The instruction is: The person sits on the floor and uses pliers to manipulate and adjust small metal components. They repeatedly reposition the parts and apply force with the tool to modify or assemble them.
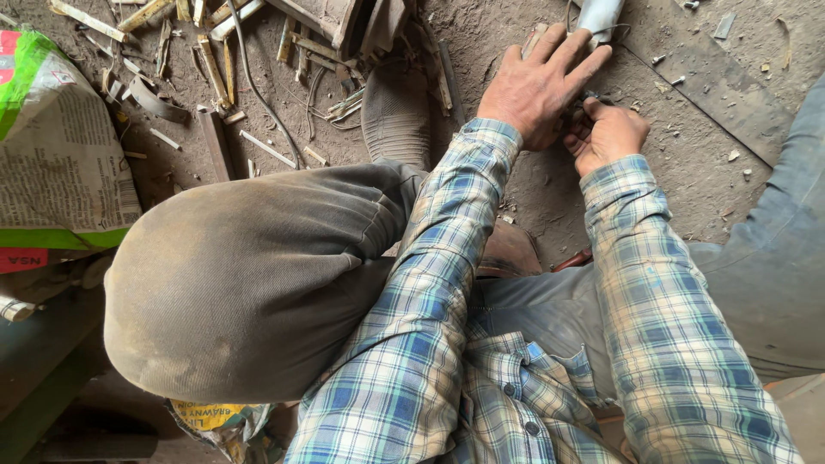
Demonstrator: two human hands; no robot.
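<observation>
I sit on a dusty floor with my knee raised. My left hand (540, 84) lies flat, fingers spread, pressing down on a piece of wood (533, 39) and the base of a grey power tool (598, 19) at the top edge. My right hand (607, 134) is just beside it, fingers curled around a small dark part that is mostly hidden under both hands. Both arms wear blue plaid sleeves.
Wood scraps and strips (206, 60) litter the floor at the upper left, with a cable (249, 82) running through them. A printed sack (51, 146) stands at the left. My shoe (397, 116) rests near the hands. A flat dark board (713, 82) lies at the upper right.
</observation>
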